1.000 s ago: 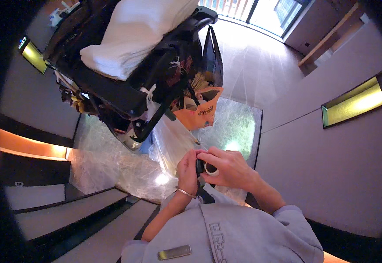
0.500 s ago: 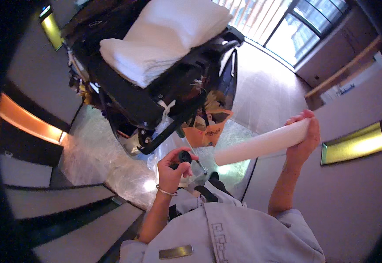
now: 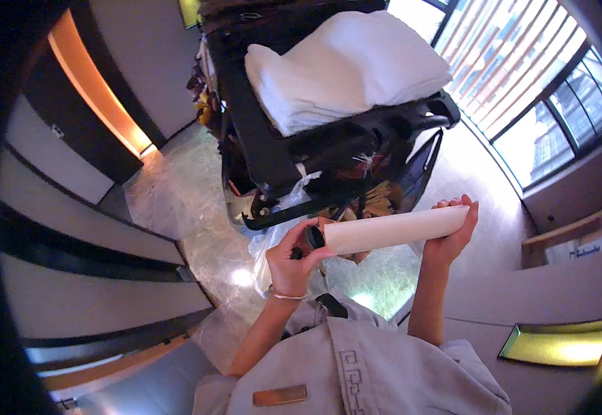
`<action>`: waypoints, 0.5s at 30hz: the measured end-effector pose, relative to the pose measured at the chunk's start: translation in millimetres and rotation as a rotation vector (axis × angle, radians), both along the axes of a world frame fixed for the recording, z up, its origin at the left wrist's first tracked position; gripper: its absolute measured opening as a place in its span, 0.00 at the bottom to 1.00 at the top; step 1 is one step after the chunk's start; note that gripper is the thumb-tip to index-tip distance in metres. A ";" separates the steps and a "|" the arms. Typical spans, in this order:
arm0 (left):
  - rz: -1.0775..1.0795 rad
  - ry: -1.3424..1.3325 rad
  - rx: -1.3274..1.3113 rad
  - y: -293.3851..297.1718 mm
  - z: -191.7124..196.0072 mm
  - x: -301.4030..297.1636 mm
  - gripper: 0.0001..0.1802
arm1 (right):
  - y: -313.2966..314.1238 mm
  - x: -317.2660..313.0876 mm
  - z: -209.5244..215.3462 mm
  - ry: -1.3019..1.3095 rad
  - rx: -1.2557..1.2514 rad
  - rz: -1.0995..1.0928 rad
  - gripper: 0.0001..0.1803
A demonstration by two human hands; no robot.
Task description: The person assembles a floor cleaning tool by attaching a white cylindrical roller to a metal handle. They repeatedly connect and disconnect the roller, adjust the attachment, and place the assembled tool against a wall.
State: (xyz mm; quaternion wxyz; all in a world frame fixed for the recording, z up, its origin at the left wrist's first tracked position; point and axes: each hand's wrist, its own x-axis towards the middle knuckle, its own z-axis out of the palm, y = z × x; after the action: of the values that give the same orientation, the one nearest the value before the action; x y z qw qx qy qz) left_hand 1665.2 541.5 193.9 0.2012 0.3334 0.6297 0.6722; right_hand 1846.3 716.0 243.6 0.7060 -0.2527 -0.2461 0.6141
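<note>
Level across the space in front of me lies a long white roll [image 3: 391, 231]. My right hand [image 3: 454, 236] is closed around its right end. At the roll's left end my left hand [image 3: 288, 266] pinches a small black round cap [image 3: 315, 237] between thumb and fingers. The cap sits right against the roll's end; whether it is inside the opening cannot be made out. Another small dark bit [image 3: 296, 254] shows by the left palm.
Just beyond my hands stands a black cart [image 3: 263, 155] with folded white towels [image 3: 346, 69] on top. A clear plastic bag [image 3: 263, 252] hangs from its near side. Cabinets [image 3: 100, 242] line the left, and a lit yellow niche [image 3: 557, 342] is on the right wall.
The roll and the cap have come together, with the roll moving leftward to my left hand and lying flatter. My view has turned, so the cart appears farther right.
</note>
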 end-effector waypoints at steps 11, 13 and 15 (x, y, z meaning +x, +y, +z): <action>0.038 0.247 0.065 7.0 10.2 -6.2 0.22 | 2.1 -37.6 19.6 -0.018 0.051 -0.026 0.12; 0.053 0.331 0.061 7.4 5.8 -9.6 0.24 | -1.0 -41.1 23.0 -0.016 0.054 -0.028 0.11; 0.059 0.349 0.054 5.7 3.3 -12.3 0.26 | -6.3 -45.6 27.5 -0.007 0.033 -0.029 0.11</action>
State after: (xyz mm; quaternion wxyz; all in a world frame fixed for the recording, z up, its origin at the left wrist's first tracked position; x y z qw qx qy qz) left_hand 1653.0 547.3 197.2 0.0599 0.4318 0.6463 0.6263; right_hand 1800.7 709.7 271.1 0.7180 -0.2468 -0.2551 0.5987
